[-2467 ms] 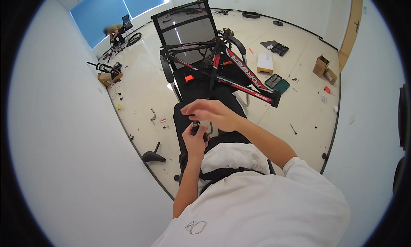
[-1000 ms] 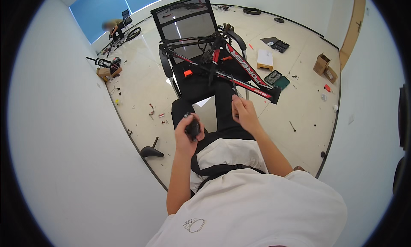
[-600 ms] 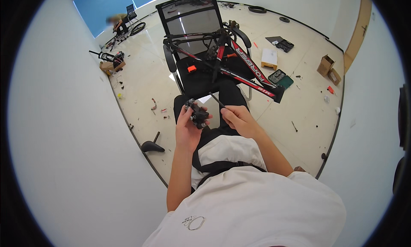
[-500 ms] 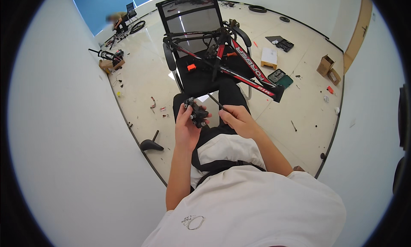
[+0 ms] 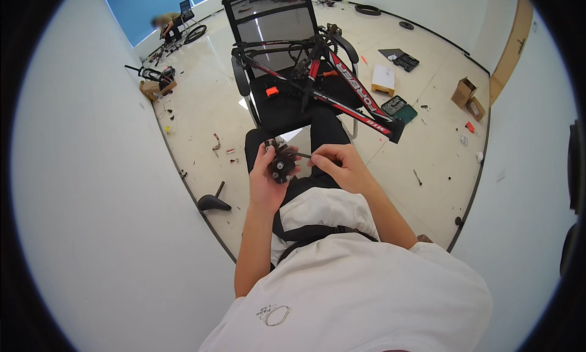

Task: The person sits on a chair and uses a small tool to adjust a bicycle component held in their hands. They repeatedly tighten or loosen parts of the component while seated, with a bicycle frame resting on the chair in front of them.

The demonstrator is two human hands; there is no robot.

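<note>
Above my lap, my left hand (image 5: 265, 186) is closed round a compact black bike part with silver bolts (image 5: 281, 166); its exact kind is not clear. My right hand (image 5: 343, 166) pinches a thin dark rod-shaped tool (image 5: 302, 155) between thumb and fingers. The tool lies almost level, its far end at the right side of the black part; whether it sits in a bolt cannot be made out. Beyond my knees, a black and red bicycle frame (image 5: 354, 89) rests across a black mesh-backed chair (image 5: 273, 31).
An orange-red object (image 5: 272, 92) lies on the chair seat. To the right on the floor are a green tool case (image 5: 404, 112), a white-topped box (image 5: 383, 78) and cardboard boxes (image 5: 465, 93). A bicycle saddle (image 5: 213, 202) lies left. Another person (image 5: 166, 26) sits far left.
The tool in my right hand has swung from pointing up and away to nearly level, its end now against the black part. My left hand has turned the part slightly.
</note>
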